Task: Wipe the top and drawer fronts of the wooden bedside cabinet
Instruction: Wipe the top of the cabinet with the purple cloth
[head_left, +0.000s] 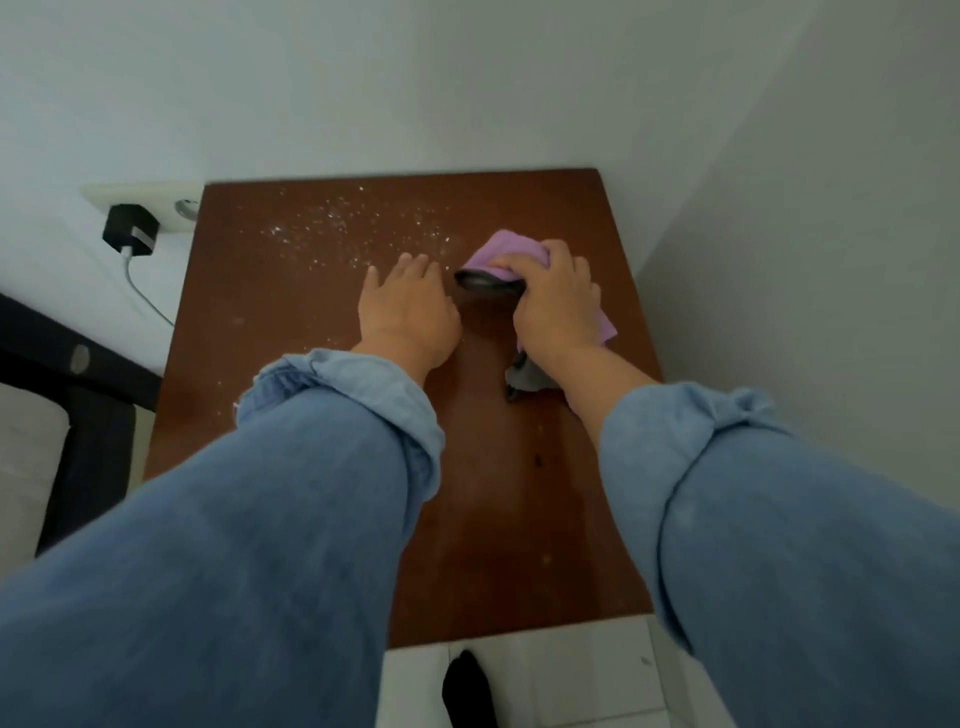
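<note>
Cabinet top (322, 291) is seen from above, crumbs (337, 228) scattered toward the back. Left hand (408, 306) is laid flat, fingers released. Purple cloth (501, 249) is clenched by right hand (558, 301) mid-top; soft, light, best bunched in the palm.

Cabinet (322, 291) drawer fronts out of view

A cabinet top (291, 312) stands in a wall corner. Crumbs (332, 228) lie toward its back left. A charger (130, 228) is plugged in left of it.
</note>
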